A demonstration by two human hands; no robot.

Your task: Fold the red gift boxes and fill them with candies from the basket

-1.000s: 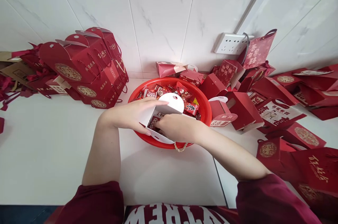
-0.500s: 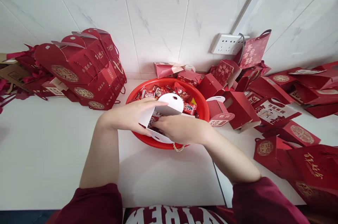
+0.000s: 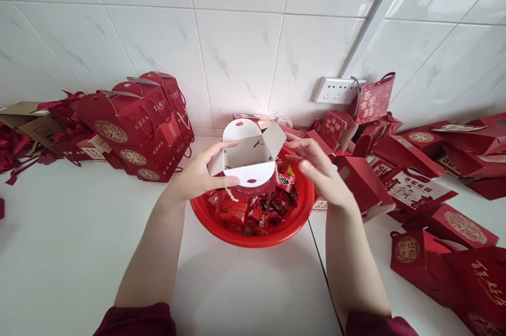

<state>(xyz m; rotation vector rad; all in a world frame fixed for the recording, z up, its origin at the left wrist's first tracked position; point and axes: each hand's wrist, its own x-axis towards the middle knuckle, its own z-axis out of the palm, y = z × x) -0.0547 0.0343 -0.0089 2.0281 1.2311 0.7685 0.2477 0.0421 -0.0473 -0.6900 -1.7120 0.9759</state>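
A small gift box (image 3: 250,154) with a white inside and raised round flaps is held over the red basket (image 3: 253,241). Its top gapes; no candy shows inside. My left hand (image 3: 203,172) grips its left side, thumb at the front flap and fingers behind. At the box's right, my right hand (image 3: 316,167) has its fingers apart, close to the side flap, holding nothing. Red-wrapped candies (image 3: 233,210) lie in the basket below and in front of the box. A gold cord hangs at the box's left front.
Closed red boxes (image 3: 134,130) are stacked at the left against the tiled wall. Many red boxes (image 3: 419,188) spread over the right side. A white power strip (image 3: 336,90) is on the wall. Ribboned boxes (image 3: 43,127) stand at the far left.
My right hand has come out of the box and spread its fingers at the right. The box now stands more upright, and the candies in front are uncovered. The view has tilted up.
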